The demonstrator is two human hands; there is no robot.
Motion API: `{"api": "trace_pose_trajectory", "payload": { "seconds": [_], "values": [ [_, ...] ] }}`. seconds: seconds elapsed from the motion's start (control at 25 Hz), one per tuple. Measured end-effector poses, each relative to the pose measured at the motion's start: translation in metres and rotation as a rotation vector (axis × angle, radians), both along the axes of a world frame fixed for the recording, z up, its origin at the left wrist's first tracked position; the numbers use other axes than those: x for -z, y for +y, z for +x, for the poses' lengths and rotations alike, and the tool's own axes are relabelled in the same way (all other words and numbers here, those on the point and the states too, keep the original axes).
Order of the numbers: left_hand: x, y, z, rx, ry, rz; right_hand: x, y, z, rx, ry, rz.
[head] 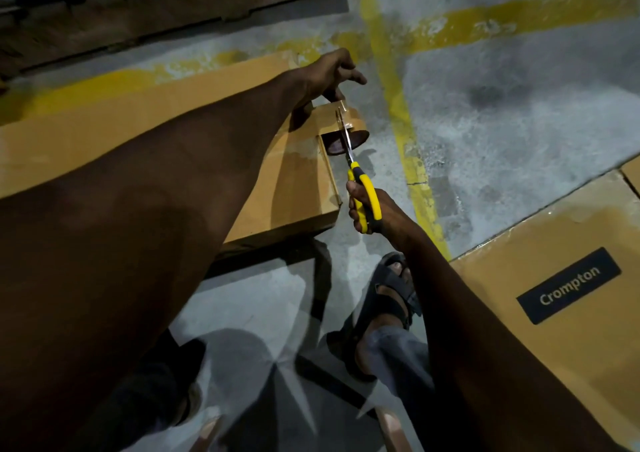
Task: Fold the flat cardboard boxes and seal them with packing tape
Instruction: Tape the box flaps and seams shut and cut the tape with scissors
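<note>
Forearms are filling my view. Left hand [329,74] is gripping the packing tape roll [350,121] at the end of the cardboard box [138,133] lying on the floor. Right hand [384,217] is clenching yellow scissors [362,188], blades straddling the strip. I am judging the tape flimsy and clingy, best held by the roll.

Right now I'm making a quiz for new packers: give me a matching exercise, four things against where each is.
Things:
1 scissors
2 tape roll
3 Crompton box
4 sandal

Places:
A worn by the person
B in the left hand, at the end of the long box
C in the right hand
D on the floor, at the right edge of the view

Pairs: 1-C; 2-B; 3-D; 4-A
</note>
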State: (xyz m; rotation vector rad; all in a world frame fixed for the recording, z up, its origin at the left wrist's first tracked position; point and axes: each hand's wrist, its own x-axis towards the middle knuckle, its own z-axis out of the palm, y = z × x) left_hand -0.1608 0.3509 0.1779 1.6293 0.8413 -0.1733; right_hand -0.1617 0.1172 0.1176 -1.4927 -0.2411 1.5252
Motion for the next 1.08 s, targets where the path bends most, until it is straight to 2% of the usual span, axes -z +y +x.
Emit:
{"api": "trace_pose_trajectory", "payload": {
  "seconds": [0.36,0.56,0.68,0.84,0.96,1.08],
  "values": [
    [0.008,0.008,0.002,0.093,0.015,-0.037,-0.002,0.012,0.002,-0.028,-0.065,0.012],
    [0.011,0.008,-0.003,0.080,0.010,-0.033,-0.002,0.016,-0.002,0.036,-0.107,-0.048],
    [0.010,0.005,-0.004,0.118,0.040,-0.018,0.003,0.013,-0.004,0.079,-0.168,-0.004],
    [0.009,0.002,0.000,0.044,-0.038,-0.058,0.014,0.006,-0.006,0.093,-0.201,-0.057],
    [0.008,0.001,0.001,0.047,-0.047,-0.075,0.023,0.001,-0.008,0.239,-0.124,-0.169],
    [0.005,0.001,0.002,-0.085,-0.137,-0.124,0.023,-0.007,-0.008,0.226,-0.238,-0.218]
  ]
}}
